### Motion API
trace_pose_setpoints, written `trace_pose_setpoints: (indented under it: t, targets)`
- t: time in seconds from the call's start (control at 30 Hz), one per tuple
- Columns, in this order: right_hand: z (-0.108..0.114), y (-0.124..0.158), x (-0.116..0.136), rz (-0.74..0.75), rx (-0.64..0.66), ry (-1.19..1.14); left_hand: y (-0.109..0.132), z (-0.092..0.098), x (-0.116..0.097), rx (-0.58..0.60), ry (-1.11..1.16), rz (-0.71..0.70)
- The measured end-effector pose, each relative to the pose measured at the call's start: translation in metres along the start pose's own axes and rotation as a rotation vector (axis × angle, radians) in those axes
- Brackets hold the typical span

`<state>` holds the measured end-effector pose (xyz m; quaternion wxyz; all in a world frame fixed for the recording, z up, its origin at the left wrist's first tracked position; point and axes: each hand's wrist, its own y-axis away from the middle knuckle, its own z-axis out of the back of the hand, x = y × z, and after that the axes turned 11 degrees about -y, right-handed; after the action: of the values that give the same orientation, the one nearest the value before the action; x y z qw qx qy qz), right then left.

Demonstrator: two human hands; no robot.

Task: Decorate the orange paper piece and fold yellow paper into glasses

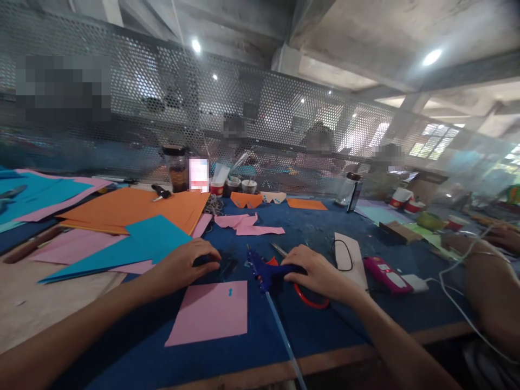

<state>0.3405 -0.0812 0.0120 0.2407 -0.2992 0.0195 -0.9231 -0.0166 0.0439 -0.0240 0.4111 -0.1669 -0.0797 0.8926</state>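
Note:
My right hand [311, 271] is wrapped round the handle of a blue hot glue gun [264, 273], and a long clear glue stick [284, 336] trails from its back towards the table's front edge. Under and beside that hand lie scissors with red handles [311, 299], their blades partly hidden. To the left, my left hand [193, 262] rests low over the table, fingers bent and thumb a little apart, with a dark gap between them. Just in front of me lies a pink paper sheet [211, 314] bearing a small blue mark [230, 292].
Orange sheets [138, 208] and folded blue paper [158, 235] are piled at left. Pink strips [252, 223] and orange cut-outs [246, 200] lie farther back. At right are a beige card [349, 257], a magenta device [388, 275] with a white cable, and another person's arm [487, 281].

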Motion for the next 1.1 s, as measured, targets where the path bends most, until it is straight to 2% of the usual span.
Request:
trace_pose_setpoints:
  t: [0.27,0.67,1.1]
  targets:
    - [-0.002,0.001,-0.013,-0.006,-0.086,0.005,-0.001,-0.001,0.003,0.006,-0.021,-0.018]
    - [0.001,-0.001,-0.017,-0.061,-0.212,0.061,0.000,-0.005,0.009,0.014,-0.005,-0.031]
    - [0.010,-0.010,-0.030,-0.224,-0.321,0.183,0.001,-0.001,0.003,0.045,0.006,-0.007]
